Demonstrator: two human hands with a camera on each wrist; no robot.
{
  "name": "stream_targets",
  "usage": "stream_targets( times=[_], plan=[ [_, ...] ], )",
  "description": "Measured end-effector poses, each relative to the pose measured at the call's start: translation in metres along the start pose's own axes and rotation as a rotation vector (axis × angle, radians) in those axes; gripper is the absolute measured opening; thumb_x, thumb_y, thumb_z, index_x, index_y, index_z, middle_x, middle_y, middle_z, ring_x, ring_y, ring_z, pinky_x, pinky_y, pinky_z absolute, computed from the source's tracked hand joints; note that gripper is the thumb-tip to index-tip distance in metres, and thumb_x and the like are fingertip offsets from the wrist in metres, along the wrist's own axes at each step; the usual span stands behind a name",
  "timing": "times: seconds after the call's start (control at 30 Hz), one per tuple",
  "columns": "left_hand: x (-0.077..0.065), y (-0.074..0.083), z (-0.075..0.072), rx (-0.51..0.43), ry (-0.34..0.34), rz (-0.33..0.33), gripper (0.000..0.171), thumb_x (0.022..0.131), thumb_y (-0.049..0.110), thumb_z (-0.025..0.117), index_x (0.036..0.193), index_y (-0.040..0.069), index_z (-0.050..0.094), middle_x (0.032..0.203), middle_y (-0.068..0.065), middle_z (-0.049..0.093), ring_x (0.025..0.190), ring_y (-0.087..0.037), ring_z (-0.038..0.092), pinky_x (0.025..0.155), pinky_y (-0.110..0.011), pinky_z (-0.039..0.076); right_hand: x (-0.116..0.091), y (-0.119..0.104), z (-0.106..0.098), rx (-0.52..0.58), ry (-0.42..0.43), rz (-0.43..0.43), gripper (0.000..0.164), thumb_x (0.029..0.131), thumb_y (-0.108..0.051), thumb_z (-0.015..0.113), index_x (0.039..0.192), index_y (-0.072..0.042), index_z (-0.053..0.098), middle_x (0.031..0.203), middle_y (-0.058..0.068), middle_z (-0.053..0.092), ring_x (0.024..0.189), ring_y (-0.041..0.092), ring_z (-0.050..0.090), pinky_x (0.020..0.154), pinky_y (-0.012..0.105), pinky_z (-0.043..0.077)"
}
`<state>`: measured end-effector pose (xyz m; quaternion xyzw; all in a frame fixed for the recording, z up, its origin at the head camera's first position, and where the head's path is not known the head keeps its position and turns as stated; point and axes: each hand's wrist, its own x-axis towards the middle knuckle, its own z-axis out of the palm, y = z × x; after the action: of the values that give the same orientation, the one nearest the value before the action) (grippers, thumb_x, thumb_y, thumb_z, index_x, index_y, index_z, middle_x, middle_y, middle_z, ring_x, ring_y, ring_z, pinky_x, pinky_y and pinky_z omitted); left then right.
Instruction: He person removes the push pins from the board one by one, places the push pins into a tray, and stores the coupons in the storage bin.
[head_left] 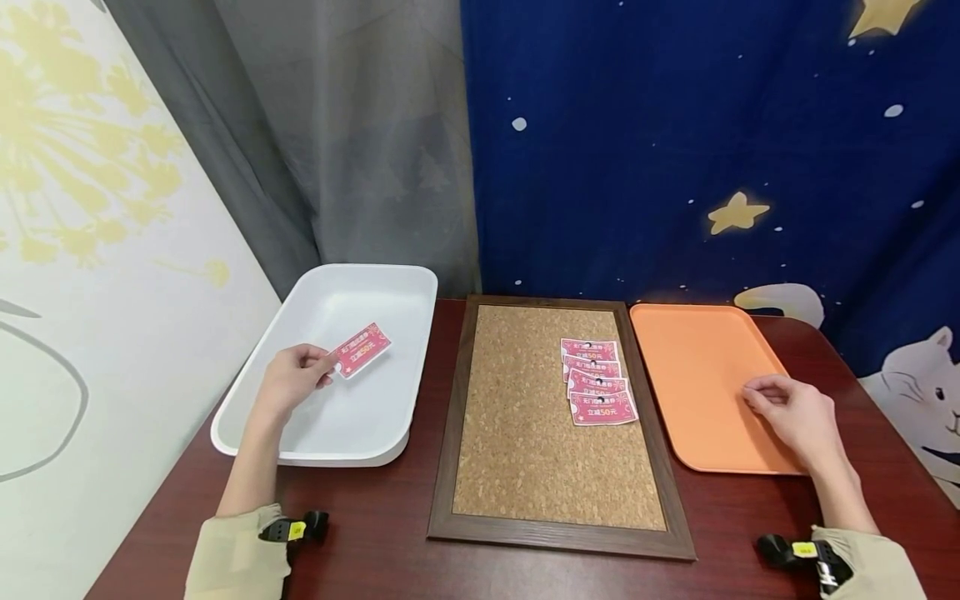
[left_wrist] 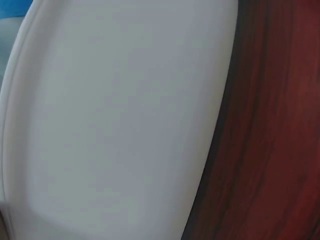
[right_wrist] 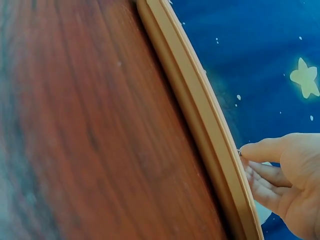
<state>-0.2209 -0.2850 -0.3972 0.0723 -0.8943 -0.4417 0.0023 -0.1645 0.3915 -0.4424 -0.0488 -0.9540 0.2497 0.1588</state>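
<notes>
My left hand (head_left: pixel 295 372) pinches a pink paper coupon (head_left: pixel 363 348) by its left corner, above the white tray (head_left: pixel 382 433). On the right, my right hand (head_left: pixel 797 415) is over the orange tray (head_left: pixel 701 375), thumb and fingertips together. In the right wrist view, a small dark tip, apparently a push pin (right_wrist: pixel 240 153), shows between those fingertips. Between the trays lies a wood-framed cork board (head_left: pixel 536 442). Several matching coupons (head_left: pixel 602 408) overlap in a column near its right side, each with a dark pin near its top. The left wrist view shows no hand.
A dark red wooden table (head_left: pixel 375 533) carries both trays and the board. Behind it hang a grey curtain (head_left: pixel 382 142) and a blue star-patterned curtain (head_left: pixel 600 167). A white patterned wall (head_left: pixel 112 317) borders the left side.
</notes>
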Motion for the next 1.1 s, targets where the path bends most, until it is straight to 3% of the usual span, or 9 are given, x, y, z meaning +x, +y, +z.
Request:
stream_targets(
  times=[0.1, 0.23, 0.33, 0.63, 0.9, 1.1],
  plan=[
    [0.0, -0.003, -0.001, 0.018, 0.002, -0.023, 0.033, 0.101, 0.021, 0.062, 0.113, -0.009, 0.062, 0.087, -0.01, 0.067, 0.071, -0.01, 0.06, 0.063, -0.02, 0.047, 0.0, 0.001, 0.0, -0.012, -0.005, 0.004, 0.02, 0.092, -0.019, 0.074, 0.098, 0.0, 0.073, 0.088, 0.019, 0.074, 0.071, -0.003, 0.056, 0.072, 0.032, 0.039],
    [-0.001, -0.004, -0.002, 0.049, -0.002, -0.055, 0.033, 0.101, 0.022, 0.063, 0.112, -0.009, 0.062, 0.084, -0.008, 0.066, 0.071, -0.011, 0.059, 0.061, -0.022, 0.046, 0.0, 0.003, 0.001, -0.024, -0.017, -0.001, 0.019, 0.093, -0.018, 0.073, 0.097, 0.001, 0.073, 0.087, 0.019, 0.073, 0.077, 0.026, 0.066, 0.075, 0.044, 0.041],
    [-0.002, -0.005, -0.001, 0.08, -0.009, -0.07, 0.033, 0.1, 0.023, 0.063, 0.11, -0.008, 0.063, 0.08, -0.007, 0.065, 0.071, -0.013, 0.059, 0.061, -0.025, 0.044, 0.0, 0.005, 0.002, -0.026, -0.028, -0.003, 0.02, 0.093, -0.018, 0.073, 0.097, 0.002, 0.073, 0.087, 0.019, 0.073, 0.081, 0.034, 0.067, 0.074, 0.044, 0.042],
    [-0.003, -0.009, 0.0, 0.144, -0.046, -0.076, 0.031, 0.1, 0.02, 0.061, 0.106, -0.01, 0.062, 0.074, -0.008, 0.064, 0.07, -0.017, 0.057, 0.065, -0.031, 0.041, -0.002, 0.01, 0.002, -0.023, -0.042, 0.001, 0.018, 0.093, -0.018, 0.074, 0.095, 0.001, 0.074, 0.085, 0.017, 0.073, 0.078, 0.027, 0.065, 0.073, 0.042, 0.041],
    [-0.005, -0.007, -0.001, 0.127, -0.086, -0.106, 0.032, 0.1, 0.018, 0.062, 0.107, -0.013, 0.06, 0.077, -0.011, 0.065, 0.068, -0.016, 0.061, 0.062, -0.029, 0.043, -0.003, 0.012, 0.0, -0.007, -0.058, 0.004, 0.019, 0.093, -0.02, 0.074, 0.094, -0.001, 0.074, 0.085, 0.015, 0.073, 0.069, -0.003, 0.054, 0.069, 0.028, 0.038],
    [-0.004, -0.009, 0.0, 0.153, -0.083, -0.129, 0.031, 0.1, 0.017, 0.061, 0.108, -0.013, 0.059, 0.079, -0.013, 0.066, 0.068, -0.017, 0.062, 0.062, -0.029, 0.044, -0.004, 0.012, 0.0, -0.001, -0.069, 0.011, 0.018, 0.093, -0.017, 0.073, 0.096, 0.0, 0.073, 0.086, 0.016, 0.072, 0.071, 0.007, 0.057, 0.066, 0.025, 0.038]
  ],
)
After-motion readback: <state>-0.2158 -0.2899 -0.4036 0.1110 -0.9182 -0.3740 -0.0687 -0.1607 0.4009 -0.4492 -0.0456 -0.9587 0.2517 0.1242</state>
